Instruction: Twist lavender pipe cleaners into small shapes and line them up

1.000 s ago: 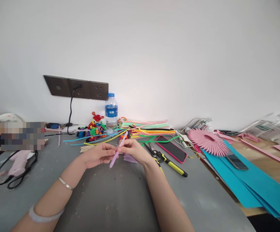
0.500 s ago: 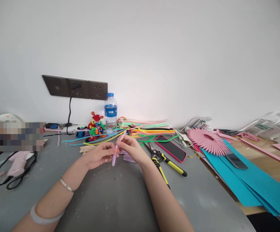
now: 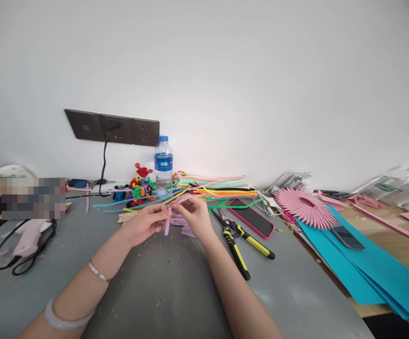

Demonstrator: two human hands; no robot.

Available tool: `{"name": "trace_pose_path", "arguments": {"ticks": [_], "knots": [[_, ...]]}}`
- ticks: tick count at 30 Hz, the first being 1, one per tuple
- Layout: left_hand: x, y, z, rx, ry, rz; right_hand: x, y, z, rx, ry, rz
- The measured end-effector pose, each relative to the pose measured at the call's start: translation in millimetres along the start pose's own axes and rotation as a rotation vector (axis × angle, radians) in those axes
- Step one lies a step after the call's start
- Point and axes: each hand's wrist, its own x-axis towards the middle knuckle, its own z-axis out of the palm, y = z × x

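Between my two hands is a lilac pipe cleaner [image 3: 167, 227], bent near its middle, its lower end hanging down. My left hand [image 3: 150, 223] pinches it from the left with thumb and fingers. On the other side my right hand [image 3: 194, 215] pinches it close to the left fingertips, and its upper part slants up to the right along those fingers. More lilac pieces [image 3: 187, 230] lie on the grey table just behind and below my right hand. Cream pieces [image 3: 124, 218] lie partly hidden behind my left hand.
Yellow-handled pliers [image 3: 238, 249] and a pink-cased phone [image 3: 253, 219] lie to the right. Behind are bundled pipe cleaners [image 3: 225, 192], a water bottle [image 3: 164, 165] and colourful figures [image 3: 141, 186]. A pink glue gun [image 3: 28, 239] with its cord is at left; blue sheets [image 3: 374, 268] lie at right.
The pipe cleaner was nearly straight and is now bent, its upper part tipped over to the right. My hands have stayed close together, and the view has shifted slightly.
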Motion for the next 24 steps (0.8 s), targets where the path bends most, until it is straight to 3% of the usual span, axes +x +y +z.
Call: {"name": "trace_pose_path", "arguments": {"ticks": [6, 16, 24], "knots": [[0.0, 1.6, 1.4, -0.056, 0.036, 0.019, -1.3, -1.4, -0.9, -0.002, -0.002, -0.006], [6.0, -4.0, -2.7, -0.154, 0.158, 0.094, -6.9, -4.2, 4.5, -0.308, -0.041, -0.274], [9.1, -6.2, 0.8, -0.239, 0.263, 0.176, -9.5, -6.6, 8.7, -0.372, -0.071, -0.339]]}}
